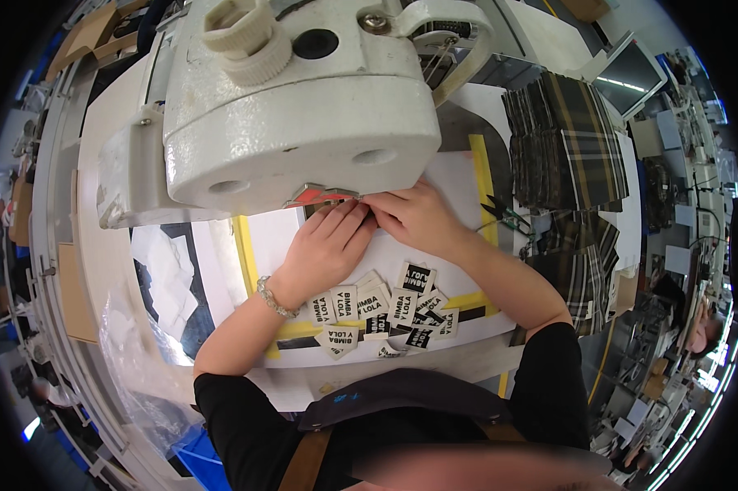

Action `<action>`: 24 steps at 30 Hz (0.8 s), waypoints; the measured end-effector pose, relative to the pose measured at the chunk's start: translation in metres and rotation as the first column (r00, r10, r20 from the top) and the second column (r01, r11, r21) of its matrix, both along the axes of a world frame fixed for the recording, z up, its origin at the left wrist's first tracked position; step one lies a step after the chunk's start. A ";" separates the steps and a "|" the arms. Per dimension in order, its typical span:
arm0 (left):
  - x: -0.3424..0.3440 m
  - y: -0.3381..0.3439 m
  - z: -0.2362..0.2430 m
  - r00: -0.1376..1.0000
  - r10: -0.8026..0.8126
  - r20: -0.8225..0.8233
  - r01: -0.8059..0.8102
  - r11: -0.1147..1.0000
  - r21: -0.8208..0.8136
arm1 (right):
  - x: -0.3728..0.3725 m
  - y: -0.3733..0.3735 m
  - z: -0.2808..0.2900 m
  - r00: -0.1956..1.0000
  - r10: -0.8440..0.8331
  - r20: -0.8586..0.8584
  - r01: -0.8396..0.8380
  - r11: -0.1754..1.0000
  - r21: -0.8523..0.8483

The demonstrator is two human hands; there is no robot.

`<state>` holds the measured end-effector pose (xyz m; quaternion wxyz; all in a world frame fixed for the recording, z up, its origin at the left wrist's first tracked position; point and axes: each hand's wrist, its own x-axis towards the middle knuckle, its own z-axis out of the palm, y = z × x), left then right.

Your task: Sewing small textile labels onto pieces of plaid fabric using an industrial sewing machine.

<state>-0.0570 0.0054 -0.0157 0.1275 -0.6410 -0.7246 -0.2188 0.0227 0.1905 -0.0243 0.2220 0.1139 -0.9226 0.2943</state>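
Both my hands meet under the front of a white sewing machine head point(303, 123), below a red-and-metal part point(316, 195). My left hand point(330, 244) has its fingers bent and pressed together, fingertips down by the machine. Against it, my right hand point(418, 219) is closed in a pinch, thumb and fingers touching the left fingertips. Whatever they hold is small and hidden by the fingers and the machine head. Nearer to me lies a loose spread of black and white fabric labels point(371, 301), several of them overlapping.
Folded plaid fabric pieces point(561, 147) stand stacked at the right, with more plaid cloth point(573, 258) nearer. Thread snips point(506, 214) lie beside my right forearm. Yellow tape point(242, 254) marks the worktable. White scraps point(164, 278) and clear plastic point(132, 360) are at the left.
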 end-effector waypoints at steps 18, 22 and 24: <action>-0.005 -0.003 0.005 0.967 0.034 0.253 -0.008 0.995 -0.101 | 0.003 0.000 -0.001 0.999 -0.012 0.051 0.020 0.986 -0.166; -0.005 -0.002 0.005 0.973 0.048 0.226 -0.025 0.994 -0.106 | 0.002 0.000 -0.008 0.999 -0.030 0.044 0.035 0.992 -0.122; -0.006 -0.001 0.006 0.974 0.043 0.224 -0.019 0.994 -0.111 | 0.000 0.002 -0.009 0.999 -0.020 0.049 0.025 0.992 -0.120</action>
